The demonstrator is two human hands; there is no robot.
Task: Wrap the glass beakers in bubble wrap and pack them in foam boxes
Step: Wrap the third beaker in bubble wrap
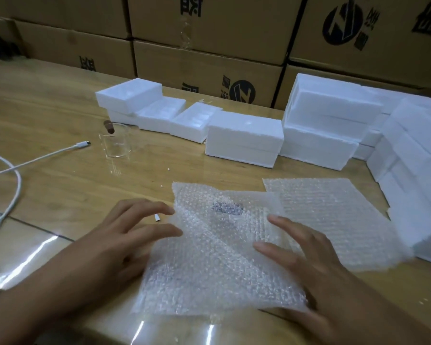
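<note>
A sheet of bubble wrap [217, 260] lies on the wooden table in front of me, with a dark blurred patch showing through near its top. My left hand [120, 242] rests at its left edge with straight fingers touching the wrap. Over the sheet's right side my right hand [306, 265] lies with spread fingers. A clear glass beaker [115, 140] stands upright farther back on the left, apart from both hands. White foam boxes [244, 138] stand in a row behind.
A second bubble wrap sheet [334, 215] lies to the right. More foam boxes [413, 170] are stacked along the right edge. A white cable [35, 160] runs across the left of the table. Cardboard cartons [209, 66] form a wall at the back.
</note>
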